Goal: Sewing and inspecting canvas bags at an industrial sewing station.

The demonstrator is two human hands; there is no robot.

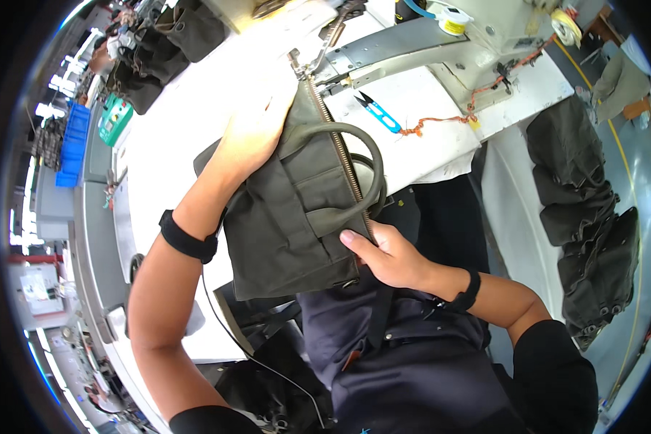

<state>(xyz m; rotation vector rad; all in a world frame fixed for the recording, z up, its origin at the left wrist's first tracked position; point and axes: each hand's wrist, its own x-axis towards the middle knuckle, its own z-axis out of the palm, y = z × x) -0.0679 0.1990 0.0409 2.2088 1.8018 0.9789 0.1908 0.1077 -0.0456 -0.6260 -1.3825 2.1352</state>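
Note:
A dark olive fabric handbag lies slantwise between my hands, its two rounded handles toward the right. A brass-toothed zipper runs along its right edge up to the presser foot of a sewing machine. My left hand holds the bag's far end close to the foot; glare washes out part of its fingers. At the near end of the zipper, my right hand pinches the bag's edge, thumb on top and the other fingers underneath.
Blue thread snips on an orange cord lie right of the zipper on the white table. More dark bags are piled at the right, others at the far left. A yellow thread spool stands by the machine.

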